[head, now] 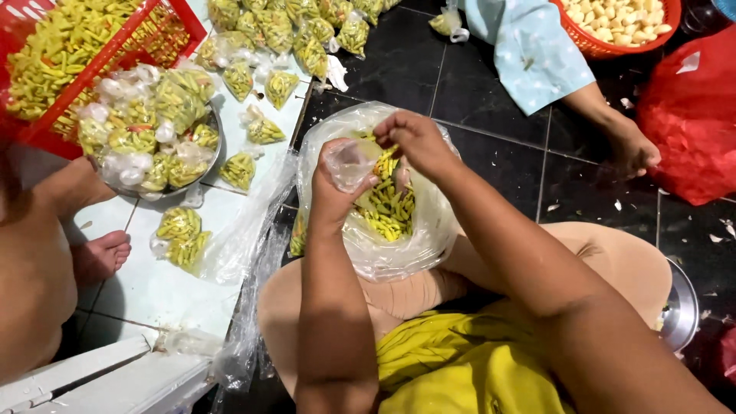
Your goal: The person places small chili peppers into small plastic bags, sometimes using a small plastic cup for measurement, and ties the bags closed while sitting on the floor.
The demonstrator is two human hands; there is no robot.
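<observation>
My left hand [337, 180] grips a small clear plastic bag [349, 162], holding its mouth up. My right hand [418, 142] pinches a few yellow-green chili peppers [386, 162] just beside that small bag's opening. Both hands hover over a big clear plastic bag [399, 249] full of loose yellow-green chilies [387, 211], which rests between my knees on the dark tiled floor.
Several small filled chili packets [180, 226] lie on the pale tiles to the left, more heaped in a metal bowl [205, 172]. A red crate [115, 54] of chilies stands top left. Other people's feet [100, 257] [632, 149], a red basket [621, 47] and a red bag [690, 115] are around.
</observation>
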